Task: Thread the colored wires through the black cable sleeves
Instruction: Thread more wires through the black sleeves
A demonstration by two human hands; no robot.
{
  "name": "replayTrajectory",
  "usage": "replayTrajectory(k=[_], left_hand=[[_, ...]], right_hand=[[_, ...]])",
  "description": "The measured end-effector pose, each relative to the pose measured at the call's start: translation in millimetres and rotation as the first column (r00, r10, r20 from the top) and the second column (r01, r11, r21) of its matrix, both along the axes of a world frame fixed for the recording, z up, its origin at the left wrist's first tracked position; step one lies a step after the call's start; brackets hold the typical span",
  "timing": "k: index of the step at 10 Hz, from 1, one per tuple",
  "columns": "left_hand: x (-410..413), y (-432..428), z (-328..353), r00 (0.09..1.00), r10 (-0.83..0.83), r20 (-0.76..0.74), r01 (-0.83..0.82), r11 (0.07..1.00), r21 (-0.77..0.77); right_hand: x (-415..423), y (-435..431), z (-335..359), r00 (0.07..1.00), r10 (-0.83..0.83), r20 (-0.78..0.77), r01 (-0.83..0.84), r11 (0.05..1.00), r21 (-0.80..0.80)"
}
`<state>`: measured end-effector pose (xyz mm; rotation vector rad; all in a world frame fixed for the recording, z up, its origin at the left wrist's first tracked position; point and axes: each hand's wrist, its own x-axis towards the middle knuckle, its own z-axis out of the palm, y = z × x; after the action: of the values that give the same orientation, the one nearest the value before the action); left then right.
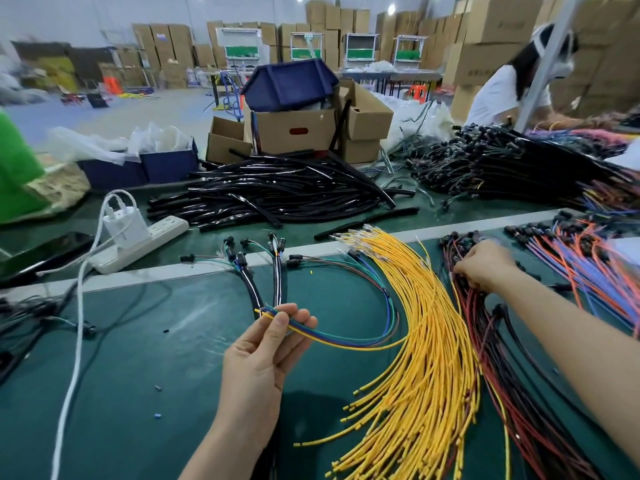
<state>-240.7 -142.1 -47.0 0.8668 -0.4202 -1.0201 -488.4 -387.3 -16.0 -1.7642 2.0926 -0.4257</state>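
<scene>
Coloured wires (339, 340) in yellow, blue, green and brown sweep in an arc over the green bench mat (138, 358). Their near ends are pinched between thumb and fingers of the left hand (263, 355), just beside two glossy black cable sleeves (252, 289). The right hand (485, 263) rests on a bundle of dark red and black wires (502, 358) at the right, fingers curled into it; whether they grip one I cannot tell. A fan of yellow wires (422, 341) lies between the hands. Loose black sleeves (277, 194) are heaped farther off.

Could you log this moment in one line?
left hand: pinches wire bundle | right hand: grasps red wires | sleeves: piled behind
</scene>
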Motion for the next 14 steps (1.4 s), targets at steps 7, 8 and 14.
replayTrajectory(k=[7,8,14], left_hand=[[3.5,1.0,2.6,1.0,0.004,0.025,-0.004,1.0,0.013],[3.6,-0.2,2.5,1.0,0.002,0.023,-0.002,1.0,0.011],[-3.1,2.1,4.6,0.99,-0.123,0.069,0.122,0.992,0.009]], right_hand=[[29.8,-6.7,74.1,0.838,0.247,0.486,0.076,0.83,-0.553],[39.1,3.4,100.4,0.709,0.39,0.587,0.144,0.735,-0.663],[102.6,69.8,156.8,0.16,0.314,0.936,0.148,0.93,-0.337]])
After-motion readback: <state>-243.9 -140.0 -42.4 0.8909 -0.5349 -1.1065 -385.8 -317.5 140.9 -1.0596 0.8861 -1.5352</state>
